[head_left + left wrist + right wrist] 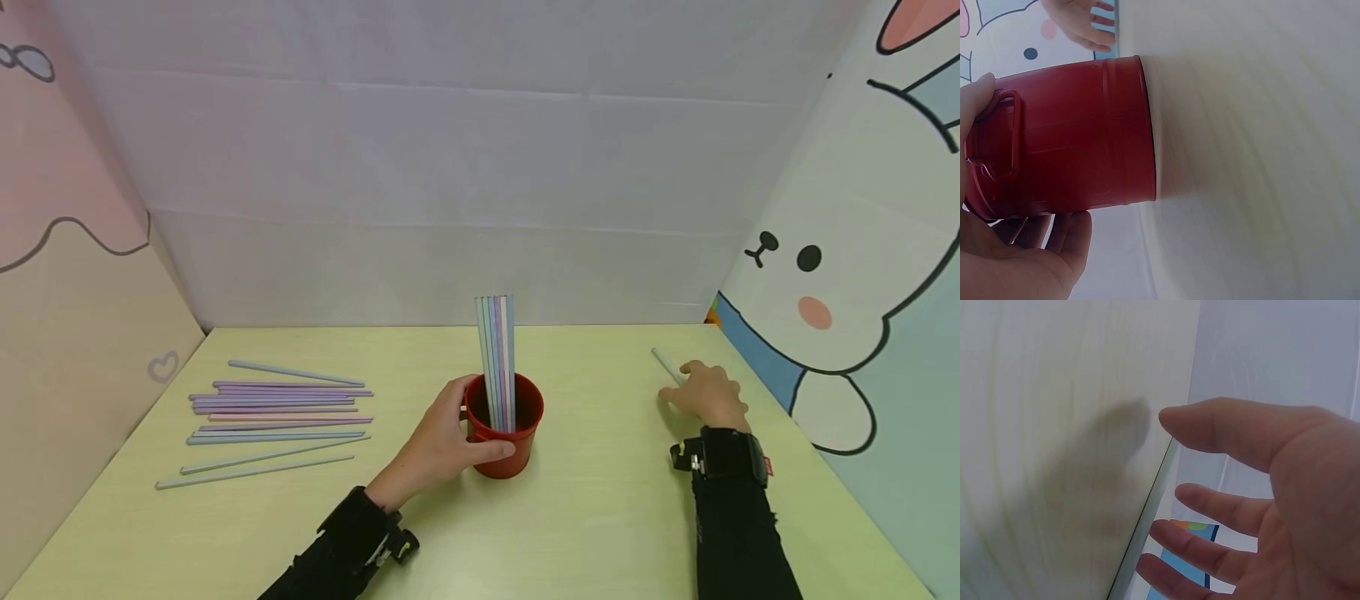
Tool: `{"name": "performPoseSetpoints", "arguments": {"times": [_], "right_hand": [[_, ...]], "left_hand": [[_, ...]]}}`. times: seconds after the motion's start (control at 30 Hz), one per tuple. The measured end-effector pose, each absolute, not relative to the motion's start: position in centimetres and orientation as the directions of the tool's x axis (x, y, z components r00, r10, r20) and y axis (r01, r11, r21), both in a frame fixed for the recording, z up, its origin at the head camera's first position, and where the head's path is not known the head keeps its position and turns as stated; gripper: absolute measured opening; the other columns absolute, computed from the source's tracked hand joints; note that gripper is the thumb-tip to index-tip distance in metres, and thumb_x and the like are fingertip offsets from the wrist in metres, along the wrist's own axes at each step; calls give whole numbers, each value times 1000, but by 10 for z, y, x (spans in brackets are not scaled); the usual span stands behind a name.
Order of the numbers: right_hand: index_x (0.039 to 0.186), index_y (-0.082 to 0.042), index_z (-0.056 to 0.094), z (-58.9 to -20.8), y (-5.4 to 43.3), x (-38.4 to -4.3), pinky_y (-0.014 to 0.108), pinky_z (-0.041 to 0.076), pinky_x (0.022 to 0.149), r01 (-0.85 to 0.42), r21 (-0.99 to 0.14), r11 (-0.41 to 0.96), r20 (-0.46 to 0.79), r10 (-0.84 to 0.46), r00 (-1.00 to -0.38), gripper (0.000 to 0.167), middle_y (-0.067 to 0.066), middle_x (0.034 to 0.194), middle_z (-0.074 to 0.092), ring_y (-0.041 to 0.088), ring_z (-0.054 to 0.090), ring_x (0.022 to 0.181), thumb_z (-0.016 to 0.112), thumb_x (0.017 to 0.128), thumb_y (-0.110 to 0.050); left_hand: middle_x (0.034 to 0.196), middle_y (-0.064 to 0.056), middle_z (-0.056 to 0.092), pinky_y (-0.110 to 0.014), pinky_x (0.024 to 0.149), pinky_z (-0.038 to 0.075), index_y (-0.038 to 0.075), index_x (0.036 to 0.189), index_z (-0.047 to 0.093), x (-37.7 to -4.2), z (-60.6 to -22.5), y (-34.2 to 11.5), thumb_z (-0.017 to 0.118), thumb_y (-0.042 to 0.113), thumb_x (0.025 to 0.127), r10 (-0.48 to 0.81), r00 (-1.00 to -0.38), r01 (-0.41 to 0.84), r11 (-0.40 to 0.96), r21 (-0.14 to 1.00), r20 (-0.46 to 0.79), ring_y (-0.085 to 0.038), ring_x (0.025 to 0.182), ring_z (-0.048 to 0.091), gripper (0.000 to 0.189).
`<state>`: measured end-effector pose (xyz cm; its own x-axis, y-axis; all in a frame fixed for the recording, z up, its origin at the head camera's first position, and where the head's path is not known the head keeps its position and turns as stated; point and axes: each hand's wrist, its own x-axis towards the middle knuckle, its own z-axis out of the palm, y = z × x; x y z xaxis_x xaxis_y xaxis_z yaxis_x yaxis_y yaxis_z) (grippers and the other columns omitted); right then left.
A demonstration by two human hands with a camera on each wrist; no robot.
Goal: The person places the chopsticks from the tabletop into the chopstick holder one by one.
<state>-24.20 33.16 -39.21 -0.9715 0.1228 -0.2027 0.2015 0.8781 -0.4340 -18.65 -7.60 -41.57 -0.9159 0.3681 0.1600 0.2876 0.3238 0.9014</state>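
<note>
A red mug (504, 454) with a side handle (1017, 134) stands upright mid-table. Several pastel straws (497, 358) rise from it in a flat bunch. My left hand (450, 433) grips the mug from its left, thumb across the near side by the rim and fingers behind. Over the table's right part, my right hand (707, 393) reaches down above a pale straw (666, 364), whose near part it hides in the head view. From the right wrist, the thumb (1210, 422) and fingers (1204, 550) are spread apart with nothing visible between them.
Several loose straws in purple, pink, blue and pale green (277, 408) lie roughly side by side on the left of the table (592, 533). A pale back wall (465, 167) and printed side panels (847, 333) border the table.
</note>
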Motion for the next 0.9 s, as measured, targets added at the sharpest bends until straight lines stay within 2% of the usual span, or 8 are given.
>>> {"name": "performPoseSetpoints", "arguments": {"times": [0.1, 0.27, 0.47, 0.7, 0.9], "right_hand": [[150, 14, 37, -394, 333, -244, 83, 39, 95, 226, -429, 874, -219, 142, -965, 72, 50, 140, 34, 73, 36, 122, 62, 99, -30], [144, 18, 45, -396, 335, -245, 67, 51, 87, 205, -407, 890, -198, 133, -971, 64, 48, 134, 46, 65, 48, 114, 62, 99, -23], [127, 15, 64, -400, 335, -247, 51, 55, 80, 155, -430, 889, -157, 95, -983, 39, 40, 124, 61, 46, 61, 99, 65, 96, -10], [113, 9, 70, -401, 331, -248, 44, 52, 71, 134, -449, 884, -139, 80, -987, 24, 34, 110, 66, 39, 59, 87, 66, 95, -6], [115, 12, 69, -396, 328, -246, 46, 54, 69, 37, -459, 888, -62, 10, -998, 25, 31, 103, 67, 38, 63, 83, 65, 97, -5]], "left_hand": [[149, 1, 52, -46, 111, 51, 14, 157, 41, -186, -416, -76, 95, 31, 81, 370, -916, 285, 320, 904, 158, -20, 136, 50, 94], [148, 1, 52, -46, 111, 51, 15, 156, 42, -187, -416, -76, 95, 32, 81, 371, -915, 287, 318, 904, 159, -20, 136, 49, 94], [149, 1, 51, -46, 111, 51, 15, 157, 41, -187, -416, -76, 95, 32, 81, 373, -914, 285, 313, 906, 159, -20, 136, 49, 94], [148, 1, 51, -47, 111, 51, 15, 157, 41, -186, -416, -76, 95, 32, 81, 372, -915, 282, 315, 906, 156, -20, 136, 49, 94], [149, 1, 51, -47, 111, 52, 14, 157, 41, -187, -417, -76, 95, 31, 81, 372, -915, 285, 316, 905, 158, -20, 137, 50, 94]]}}
